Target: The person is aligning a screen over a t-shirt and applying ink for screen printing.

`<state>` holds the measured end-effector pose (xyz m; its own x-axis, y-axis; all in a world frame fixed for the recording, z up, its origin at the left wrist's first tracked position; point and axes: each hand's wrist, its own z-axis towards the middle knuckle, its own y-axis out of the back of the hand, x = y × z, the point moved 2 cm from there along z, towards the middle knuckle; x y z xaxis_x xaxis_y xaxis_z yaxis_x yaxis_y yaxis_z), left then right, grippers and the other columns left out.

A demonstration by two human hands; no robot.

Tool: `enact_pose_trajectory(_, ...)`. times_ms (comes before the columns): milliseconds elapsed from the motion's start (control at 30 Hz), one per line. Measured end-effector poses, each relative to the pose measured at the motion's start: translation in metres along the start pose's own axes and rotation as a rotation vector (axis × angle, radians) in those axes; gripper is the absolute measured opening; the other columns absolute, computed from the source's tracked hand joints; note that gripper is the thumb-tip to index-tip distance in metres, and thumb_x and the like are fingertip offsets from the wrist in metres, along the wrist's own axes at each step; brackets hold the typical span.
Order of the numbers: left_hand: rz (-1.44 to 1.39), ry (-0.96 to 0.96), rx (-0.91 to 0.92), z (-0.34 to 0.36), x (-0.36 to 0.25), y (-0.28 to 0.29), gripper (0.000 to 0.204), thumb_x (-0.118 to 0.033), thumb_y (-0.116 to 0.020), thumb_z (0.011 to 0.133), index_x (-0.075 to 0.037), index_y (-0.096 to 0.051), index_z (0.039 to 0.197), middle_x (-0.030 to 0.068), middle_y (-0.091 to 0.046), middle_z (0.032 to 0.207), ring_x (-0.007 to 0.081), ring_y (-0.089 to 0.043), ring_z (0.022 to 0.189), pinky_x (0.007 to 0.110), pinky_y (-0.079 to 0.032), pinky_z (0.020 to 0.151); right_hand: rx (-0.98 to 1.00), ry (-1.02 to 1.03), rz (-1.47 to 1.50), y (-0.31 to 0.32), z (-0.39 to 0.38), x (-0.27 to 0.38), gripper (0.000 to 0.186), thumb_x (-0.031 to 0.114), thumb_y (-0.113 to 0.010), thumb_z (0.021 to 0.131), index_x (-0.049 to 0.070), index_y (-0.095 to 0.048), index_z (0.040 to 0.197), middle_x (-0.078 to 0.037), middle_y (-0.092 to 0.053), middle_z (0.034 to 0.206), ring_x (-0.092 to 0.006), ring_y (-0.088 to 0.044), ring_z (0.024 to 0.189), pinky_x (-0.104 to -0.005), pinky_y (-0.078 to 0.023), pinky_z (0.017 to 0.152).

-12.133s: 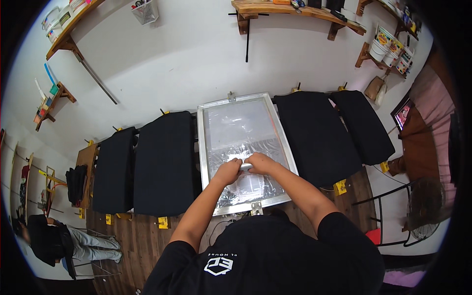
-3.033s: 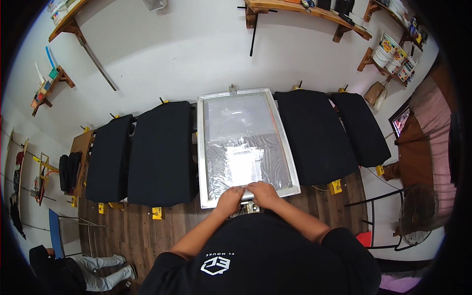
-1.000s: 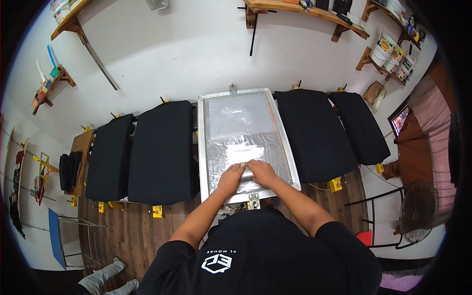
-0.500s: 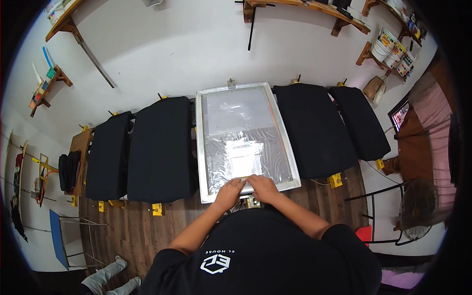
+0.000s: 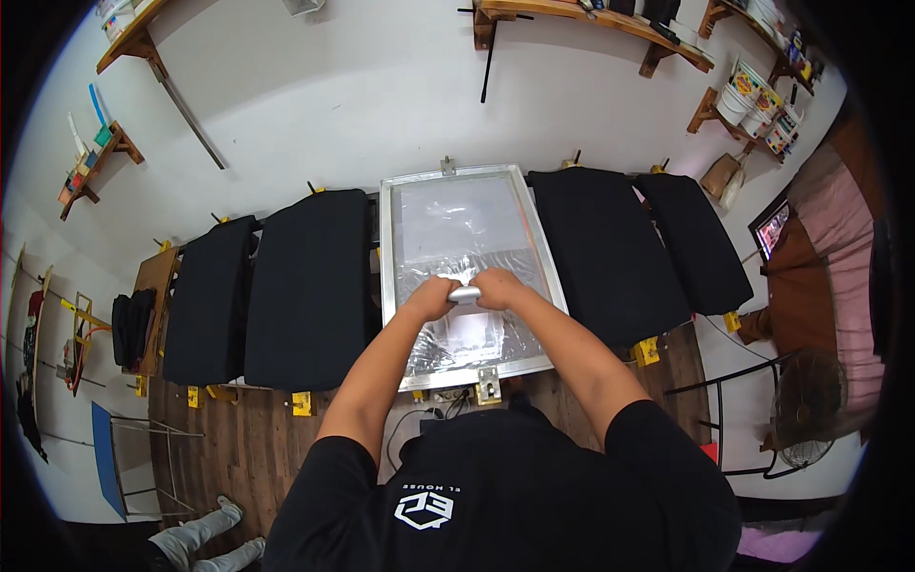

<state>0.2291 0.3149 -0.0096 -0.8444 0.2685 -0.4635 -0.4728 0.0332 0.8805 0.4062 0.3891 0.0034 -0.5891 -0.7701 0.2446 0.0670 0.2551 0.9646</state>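
Note:
A silver-grey squeegee rests across the middle of a screen-printing frame. My left hand is closed around its left end, and my right hand grips the right end. Inside the metal rim, the screen looks glossy and wrinkled, with a pale rectangle lying nearer me than the squeegee. My fingers hide much of the handle, and its lower edge cannot be made out. At the frame's near end sits a metal clamp plate.
Boards covered in black cloth flank the frame, two on the left and two on the right. Wall shelves hold tubs and tools. A fan stands at right. Another person's legs show at lower left.
Both hands have moved away from me, from the frame's near edge to its middle, with the squeegee between them. My arms are straighter, and the near clamp plate has come into sight.

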Motion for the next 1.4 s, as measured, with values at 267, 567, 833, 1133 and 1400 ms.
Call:
enact_pose_trajectory(267,0.008,0.029,0.05,-0.001,0.011,-0.015,0.018,-0.01,-0.069,0.078,-0.009,-0.071,0.096,0.0182,-0.073,0.095,0.0403,-0.07,0.092,0.047,-0.056,0.083,0.076,-0.072,0.035,-0.01,0.004,0.004,0.028,0.016,-0.074,0.076,0.013,-0.077,0.103,-0.016,-0.075,0.104,-0.0334,-0.072,0.102,-0.0449,-0.057,0.09)
enact_pose_trajectory(567,-0.009,0.058,-0.023,-0.043,-0.009,-0.038,0.027,-0.009,-0.071,0.076,-0.011,-0.07,0.102,0.0183,-0.073,0.091,0.0425,-0.069,0.087,0.051,-0.056,0.08,0.031,-0.024,0.095,-0.037,-0.032,0.017,0.03,0.012,-0.072,0.073,0.009,-0.076,0.103,-0.016,-0.075,0.101,-0.0359,-0.071,0.098,-0.0454,-0.056,0.089)
enact_pose_trajectory(833,-0.004,0.047,0.021,-0.097,-0.056,-0.059,0.029,-0.009,-0.069,0.079,-0.008,-0.066,0.109,0.0226,-0.071,0.086,0.0442,-0.069,0.083,0.054,-0.055,0.076,0.006,0.011,0.151,-0.062,-0.102,0.042,0.031,0.015,-0.072,0.074,0.01,-0.073,0.105,-0.012,-0.073,0.104,-0.035,-0.069,0.101,-0.045,-0.055,0.09)
enact_pose_trajectory(1133,0.095,0.039,-0.044,-0.05,-0.035,-0.031,0.027,-0.007,-0.066,0.082,-0.013,-0.071,0.108,0.0193,-0.074,0.092,0.0407,-0.071,0.089,0.051,-0.057,0.079,-0.041,0.007,0.071,-0.021,-0.059,0.026,0.029,0.015,-0.072,0.078,0.011,-0.074,0.107,-0.014,-0.073,0.107,-0.0341,-0.07,0.105,-0.0457,-0.056,0.089)
enact_pose_trajectory(1400,0.085,-0.015,-0.107,-0.035,-0.021,-0.049,0.044,0.0,-0.063,0.081,-0.011,-0.067,0.124,0.0176,-0.073,0.107,0.0385,-0.07,0.096,0.048,-0.057,0.086,-0.22,0.064,0.029,-0.051,-0.039,0.003,0.04,0.011,-0.077,0.072,0.008,-0.066,0.11,-0.011,-0.069,0.109,-0.0318,-0.067,0.105,-0.045,-0.055,0.09)
